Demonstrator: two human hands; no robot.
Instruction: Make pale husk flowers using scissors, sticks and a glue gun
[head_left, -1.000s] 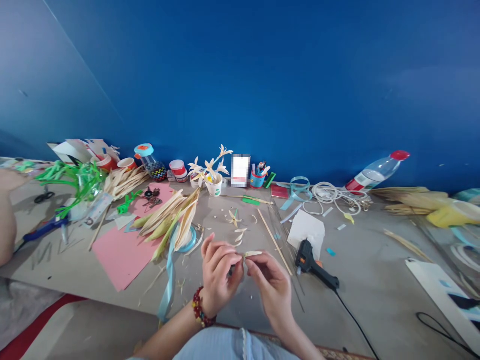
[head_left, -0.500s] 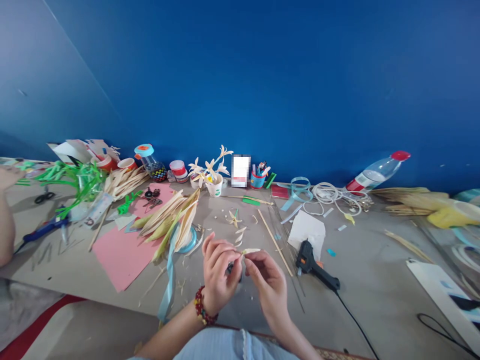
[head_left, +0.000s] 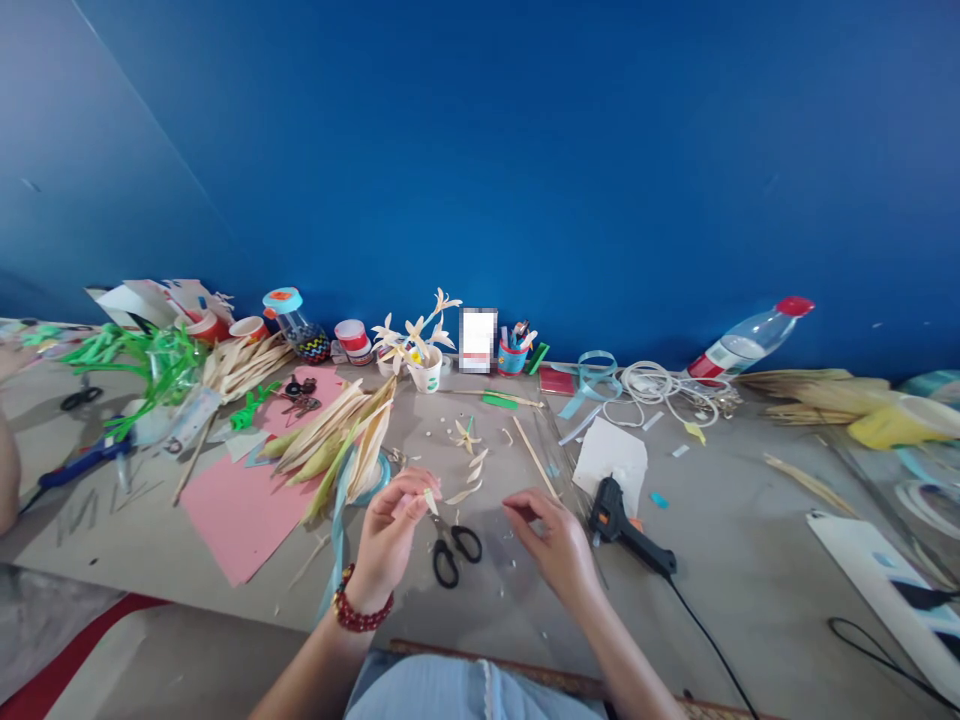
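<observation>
My left hand (head_left: 391,535), with a red beaded bracelet at the wrist, pinches a small pale piece of husk (head_left: 430,501). Just right of it, black-handled scissors (head_left: 454,553) lie on the table. My right hand (head_left: 553,540) hovers to the right of the scissors, thumb and fingertips together; whether anything small is between them cannot be made out. Beyond the hands lie a pale husk flower (head_left: 465,436) and a few loose petals (head_left: 465,492). A white cup (head_left: 426,372) of husk flowers stands at the back.
Husks (head_left: 330,430) and pink paper (head_left: 244,520) lie left, with blue ribbon (head_left: 337,540). To the right are a black glue gun (head_left: 630,530) with its cord, white paper (head_left: 611,460) and a bottle (head_left: 750,342). Another person's arm (head_left: 7,450) shows at far left.
My hands have moved apart, the left one leftward with the pale piece. A curved petal now lies on the table beyond the scissors, which are now in plain view.
</observation>
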